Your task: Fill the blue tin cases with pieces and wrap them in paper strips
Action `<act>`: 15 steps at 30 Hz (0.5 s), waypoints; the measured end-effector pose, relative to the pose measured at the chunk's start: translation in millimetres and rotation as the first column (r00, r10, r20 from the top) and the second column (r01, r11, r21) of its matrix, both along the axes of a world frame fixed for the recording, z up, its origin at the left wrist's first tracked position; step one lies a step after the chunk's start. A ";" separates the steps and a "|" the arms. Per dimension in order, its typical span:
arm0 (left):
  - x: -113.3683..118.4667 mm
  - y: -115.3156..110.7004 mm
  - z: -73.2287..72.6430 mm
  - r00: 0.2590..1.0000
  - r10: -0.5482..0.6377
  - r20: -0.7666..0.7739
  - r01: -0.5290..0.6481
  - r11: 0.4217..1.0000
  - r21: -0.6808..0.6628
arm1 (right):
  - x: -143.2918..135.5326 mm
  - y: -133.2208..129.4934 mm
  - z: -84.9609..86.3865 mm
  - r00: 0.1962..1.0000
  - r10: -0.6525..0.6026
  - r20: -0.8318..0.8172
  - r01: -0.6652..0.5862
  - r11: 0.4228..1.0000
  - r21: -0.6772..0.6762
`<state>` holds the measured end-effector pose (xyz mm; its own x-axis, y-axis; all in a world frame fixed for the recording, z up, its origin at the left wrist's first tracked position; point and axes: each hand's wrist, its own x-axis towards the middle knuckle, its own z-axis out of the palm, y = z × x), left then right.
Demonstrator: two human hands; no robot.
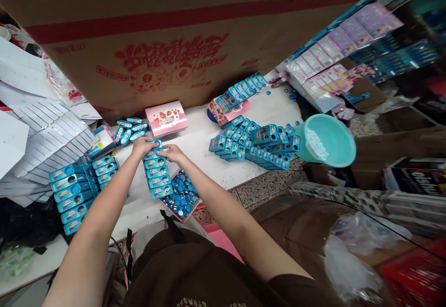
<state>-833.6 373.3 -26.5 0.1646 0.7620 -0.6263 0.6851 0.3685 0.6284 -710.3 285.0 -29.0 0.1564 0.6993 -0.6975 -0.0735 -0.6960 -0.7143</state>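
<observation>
"Biggest first. Layout?"
"White tabletop (198,142), heap of blue boxes (226,146) toward its right end. Row of small blue boxes (158,173) left of middle, by the front edge."

"Row versus grip?"
"Row runs from the fingers back toward the body, so it lies on the near side of both grips. Long axis roughly front edge to back edge, leaning slightly right at the near end. Near end overlaps the open box of discs (184,220) in view; can't tell if it touches."

"Which hand is nearer?"
"Neither, really. Both at the far end: left hand (142,147) at the left corner, right hand (173,153) at the right."

"Grip state?"
"Both pinching the row's far end, thumbs on top. Undersides hidden."

"Look of the row?"
"Five or six boxes, long sides together, stepped like stairs. Bright blue, glossy, multicoloured lettering, too small to read. Smallest detail: round spot toward the right of most faces, greyish-white; window or print, can't tell."
</observation>
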 end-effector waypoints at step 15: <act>4.2 0.0 5.2 0.982 -0.062 -0.179 0.078 0.993 0.084 | -0.6 1.1 10.8 0.992 0.087 0.096 -0.088 0.996 0.007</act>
